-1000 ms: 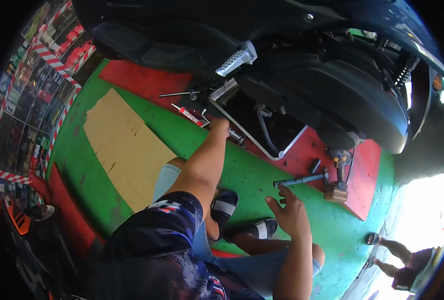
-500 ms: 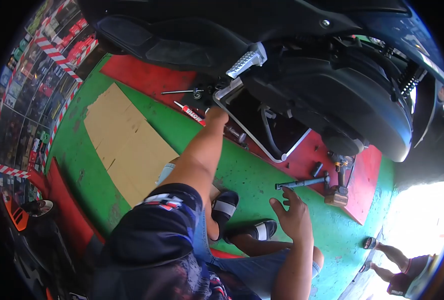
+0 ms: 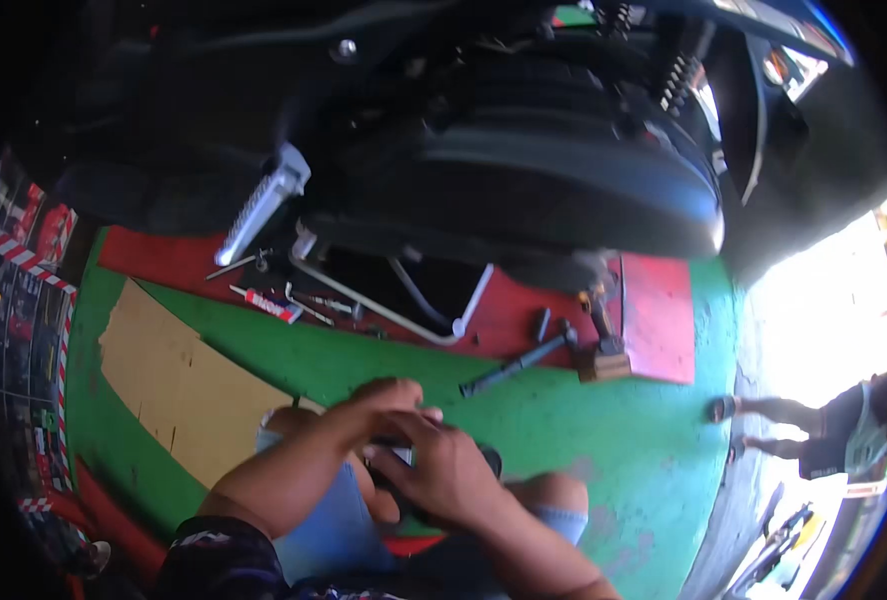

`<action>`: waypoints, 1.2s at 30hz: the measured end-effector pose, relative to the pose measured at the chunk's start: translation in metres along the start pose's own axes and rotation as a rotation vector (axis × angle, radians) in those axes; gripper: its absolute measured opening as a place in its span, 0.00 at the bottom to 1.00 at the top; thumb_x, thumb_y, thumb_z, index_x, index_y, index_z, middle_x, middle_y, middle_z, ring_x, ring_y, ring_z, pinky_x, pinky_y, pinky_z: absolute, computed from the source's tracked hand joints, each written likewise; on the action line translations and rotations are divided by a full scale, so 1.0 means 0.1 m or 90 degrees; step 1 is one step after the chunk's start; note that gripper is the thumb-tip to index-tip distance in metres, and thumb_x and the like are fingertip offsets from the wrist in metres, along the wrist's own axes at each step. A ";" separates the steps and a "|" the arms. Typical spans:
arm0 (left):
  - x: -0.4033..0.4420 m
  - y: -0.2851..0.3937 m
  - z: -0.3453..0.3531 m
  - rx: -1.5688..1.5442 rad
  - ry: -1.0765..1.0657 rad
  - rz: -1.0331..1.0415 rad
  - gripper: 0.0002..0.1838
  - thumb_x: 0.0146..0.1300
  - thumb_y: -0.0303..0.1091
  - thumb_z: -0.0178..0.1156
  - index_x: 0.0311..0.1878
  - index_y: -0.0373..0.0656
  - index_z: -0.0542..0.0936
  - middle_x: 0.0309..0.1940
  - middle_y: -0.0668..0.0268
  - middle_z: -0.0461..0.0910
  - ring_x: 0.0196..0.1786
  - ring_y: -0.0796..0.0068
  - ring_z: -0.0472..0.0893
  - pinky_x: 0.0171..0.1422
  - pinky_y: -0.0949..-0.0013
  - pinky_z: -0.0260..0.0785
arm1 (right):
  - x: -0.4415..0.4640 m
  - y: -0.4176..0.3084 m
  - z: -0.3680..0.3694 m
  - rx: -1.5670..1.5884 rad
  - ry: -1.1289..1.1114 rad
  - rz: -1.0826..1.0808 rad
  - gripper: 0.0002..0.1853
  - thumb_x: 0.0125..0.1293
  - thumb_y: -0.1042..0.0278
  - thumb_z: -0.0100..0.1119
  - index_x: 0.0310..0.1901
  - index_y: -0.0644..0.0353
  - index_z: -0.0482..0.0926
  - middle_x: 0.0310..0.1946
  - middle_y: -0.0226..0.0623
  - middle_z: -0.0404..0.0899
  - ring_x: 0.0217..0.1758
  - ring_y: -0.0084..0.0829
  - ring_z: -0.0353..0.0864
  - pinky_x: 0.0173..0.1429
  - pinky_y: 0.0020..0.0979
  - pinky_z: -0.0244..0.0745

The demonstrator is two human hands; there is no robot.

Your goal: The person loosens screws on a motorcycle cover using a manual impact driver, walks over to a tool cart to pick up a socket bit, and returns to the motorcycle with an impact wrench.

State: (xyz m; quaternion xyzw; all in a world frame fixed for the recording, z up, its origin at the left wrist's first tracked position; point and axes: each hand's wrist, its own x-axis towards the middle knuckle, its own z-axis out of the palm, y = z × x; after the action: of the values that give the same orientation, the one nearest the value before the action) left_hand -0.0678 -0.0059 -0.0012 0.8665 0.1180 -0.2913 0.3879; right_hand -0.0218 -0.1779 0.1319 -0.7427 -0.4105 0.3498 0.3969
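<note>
Both hands meet above the lap, at the lower middle of the view. My left hand (image 3: 389,400) has its fingers curled; what they hold, if anything, is hidden. Against it rests my right hand (image 3: 439,460), its thumb and fingers bent toward my left hand, and I cannot make out anything between them. Beyond the hands, a red and white tube (image 3: 272,305) lies on the red strip beside several metal tools (image 3: 324,303). A hammer-like tool (image 3: 514,369) and a cordless driver (image 3: 602,335) lie to the right.
A dark scooter (image 3: 564,180) with a silver footrest (image 3: 264,205) spans the top. Its metal stand (image 3: 384,312) is below. Cardboard (image 3: 179,385) lies on the green floor (image 3: 644,440) at left. Another person (image 3: 834,430) is at the far right, and shelves (image 3: 19,330) stand at left.
The view has shifted, with the scooter now lower left. My left hand has come back from the tools on the red strip, and my right hand has moved in to meet it.
</note>
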 end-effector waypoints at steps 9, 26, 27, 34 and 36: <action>0.43 0.29 -0.17 -0.169 -0.133 -0.204 0.13 0.64 0.41 0.59 0.41 0.39 0.81 0.32 0.49 0.84 0.37 0.53 0.85 0.43 0.57 0.78 | 0.61 0.34 -0.20 0.520 0.166 0.169 0.12 0.73 0.66 0.60 0.37 0.68 0.84 0.18 0.27 0.72 0.21 0.19 0.71 0.24 0.27 0.63; -3.43 0.14 -1.33 -0.189 0.092 -0.055 0.18 0.68 0.49 0.57 0.37 0.42 0.83 0.29 0.52 0.82 0.33 0.55 0.81 0.39 0.49 0.71 | -1.59 -0.54 -1.93 0.046 0.129 0.418 0.15 0.62 0.60 0.63 0.35 0.66 0.87 0.22 0.42 0.85 0.26 0.32 0.84 0.37 0.36 0.78; -4.09 1.23 -2.18 -0.071 0.231 -0.154 0.16 0.68 0.48 0.57 0.35 0.44 0.81 0.29 0.52 0.80 0.31 0.54 0.79 0.39 0.49 0.70 | -1.64 -0.65 -2.05 0.026 0.102 0.422 0.16 0.62 0.59 0.63 0.37 0.67 0.86 0.23 0.41 0.85 0.28 0.33 0.85 0.38 0.37 0.79; -6.08 1.70 -2.25 -0.301 0.853 -0.457 0.21 0.68 0.45 0.61 0.56 0.40 0.80 0.44 0.45 0.85 0.48 0.48 0.85 0.51 0.53 0.78 | -1.30 -0.60 -2.22 -0.068 -0.264 0.541 0.18 0.73 0.58 0.52 0.30 0.61 0.81 0.21 0.37 0.83 0.18 0.28 0.80 0.28 0.34 0.76; -6.46 1.65 -1.64 -0.321 0.847 -0.624 0.19 0.69 0.43 0.63 0.54 0.39 0.81 0.41 0.47 0.85 0.44 0.50 0.86 0.49 0.57 0.78 | -1.05 -0.58 -2.23 -0.112 -0.334 0.386 0.15 0.73 0.59 0.54 0.38 0.62 0.82 0.23 0.34 0.83 0.19 0.27 0.78 0.24 0.30 0.73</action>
State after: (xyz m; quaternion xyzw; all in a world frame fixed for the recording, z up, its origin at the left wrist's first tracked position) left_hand -0.4471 0.0190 0.5702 0.5965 0.7420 0.1769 0.2497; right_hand 0.1034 -0.3186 0.3018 -0.7467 -0.2888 0.5919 0.0931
